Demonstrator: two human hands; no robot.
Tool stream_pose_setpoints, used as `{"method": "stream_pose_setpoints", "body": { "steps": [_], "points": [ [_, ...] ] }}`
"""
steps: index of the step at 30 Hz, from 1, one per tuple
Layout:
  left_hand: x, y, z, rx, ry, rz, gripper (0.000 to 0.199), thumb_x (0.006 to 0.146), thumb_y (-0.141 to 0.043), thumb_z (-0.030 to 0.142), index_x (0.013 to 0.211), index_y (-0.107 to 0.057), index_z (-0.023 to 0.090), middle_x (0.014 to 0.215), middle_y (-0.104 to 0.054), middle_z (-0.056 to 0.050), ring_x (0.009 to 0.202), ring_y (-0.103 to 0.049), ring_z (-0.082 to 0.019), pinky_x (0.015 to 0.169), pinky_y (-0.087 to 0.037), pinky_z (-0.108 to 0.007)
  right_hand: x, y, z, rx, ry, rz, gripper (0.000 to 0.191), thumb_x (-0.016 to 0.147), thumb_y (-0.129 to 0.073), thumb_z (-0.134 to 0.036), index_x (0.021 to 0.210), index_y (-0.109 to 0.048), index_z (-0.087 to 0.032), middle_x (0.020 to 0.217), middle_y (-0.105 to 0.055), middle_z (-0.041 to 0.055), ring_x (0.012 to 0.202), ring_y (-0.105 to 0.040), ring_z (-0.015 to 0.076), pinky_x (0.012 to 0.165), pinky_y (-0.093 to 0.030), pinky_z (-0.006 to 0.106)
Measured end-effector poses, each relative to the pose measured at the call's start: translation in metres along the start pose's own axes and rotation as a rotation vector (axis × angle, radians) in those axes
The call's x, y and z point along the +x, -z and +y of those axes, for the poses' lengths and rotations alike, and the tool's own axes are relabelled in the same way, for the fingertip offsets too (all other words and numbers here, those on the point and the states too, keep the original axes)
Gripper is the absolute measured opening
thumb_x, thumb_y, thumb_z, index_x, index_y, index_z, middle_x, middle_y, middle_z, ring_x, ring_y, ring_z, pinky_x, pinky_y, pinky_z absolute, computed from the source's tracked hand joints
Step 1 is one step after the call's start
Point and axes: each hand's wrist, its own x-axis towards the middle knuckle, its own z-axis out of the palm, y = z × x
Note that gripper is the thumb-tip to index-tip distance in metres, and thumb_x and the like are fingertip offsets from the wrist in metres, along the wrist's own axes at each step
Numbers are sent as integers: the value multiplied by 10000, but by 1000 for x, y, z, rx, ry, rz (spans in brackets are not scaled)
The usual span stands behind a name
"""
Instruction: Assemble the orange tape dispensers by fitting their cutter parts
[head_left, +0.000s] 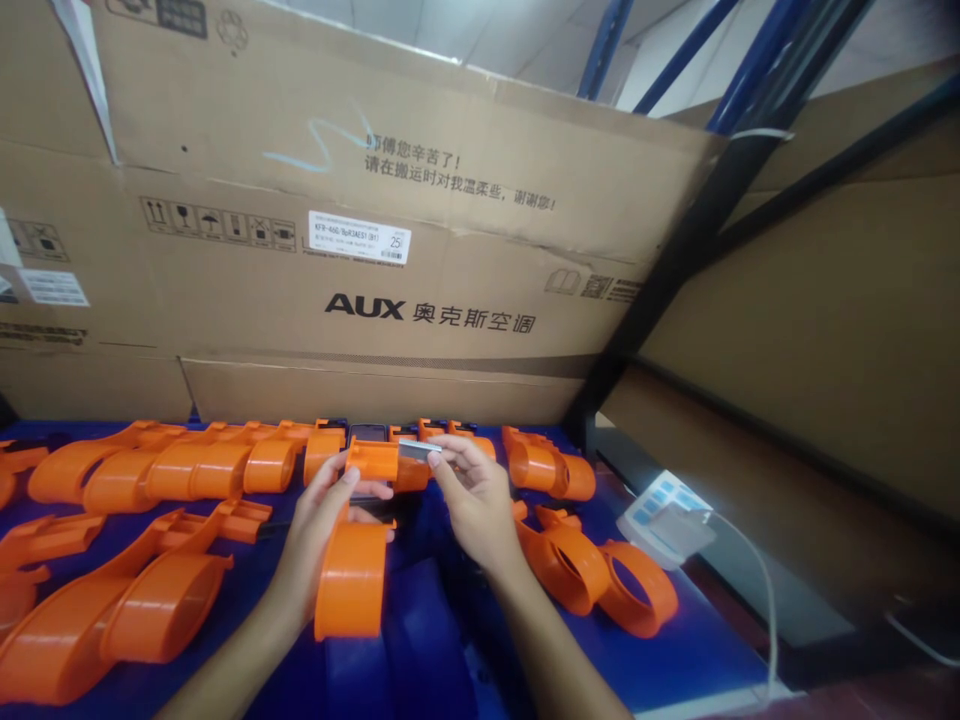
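My left hand (309, 530) is wrapped round the handle of an orange plastic tape dispenser (351, 585). Its wide ring hangs down below my fingers, and the narrow end points up. Between the thumb and fingers of my right hand (484, 510) is a small flat metal blade (417, 450). The blade lies level against the right side of the dispenser's upper end; whether it sits in a slot I cannot tell. Some fingers of my left hand are hidden behind the dispenser.
Several more orange dispensers stand in rows on the blue tabletop (720, 640), left (161, 600) and right (637, 590). A cardboard wall (255, 290) rises behind. At right are a white power strip (667, 515) with a cable and a dark metal post (679, 260).
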Motion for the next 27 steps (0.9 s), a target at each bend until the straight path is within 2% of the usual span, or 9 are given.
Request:
{"method": "stream_pose_setpoints", "body": {
  "steps": [9,15,18,20,27],
  "points": [
    [4,7,-7,90,-7,-45,533,859,-719,548,1220,-526,207,778,-761,-40,545,-712,-222,486,-564,-294,-1,2,3,-44,-13,-24,215,929,-688,-379,1063,-703,-211,922,-753,51,854,-708,206,775,-539,305],
    [5,6,-11,94,-41,-21,545,871,-711,542,1260,-537,202,884,-773,-64,606,-724,-201,581,-588,-300,-2,-2,5,19,-86,-38,271,920,-695,-409,1112,-685,-218,831,-734,24,617,-637,154,584,-518,267],
    [5,4,-9,92,-73,53,527,855,-732,544,1230,-578,208,932,-777,-65,781,-764,-219,665,-587,-275,-2,-1,5,-30,-56,44,273,919,-693,-404,1117,-713,-216,900,-761,54,702,-681,180,613,-542,280],
    [4,3,-6,86,-74,90,540,828,-757,549,1215,-595,210,938,-781,-64,864,-771,-243,699,-590,-282,-1,1,5,-78,-32,50,250,927,-682,-405,1070,-755,-214,899,-772,66,785,-709,211,667,-567,305],
    [1,-2,1,68,-47,96,541,771,-785,579,1112,-639,185,969,-796,-94,801,-778,-277,634,-596,-314,-1,5,5,-92,-35,35,281,924,-687,-408,1105,-800,-225,1004,-809,81,827,-737,233,753,-602,367]
  ]
}}
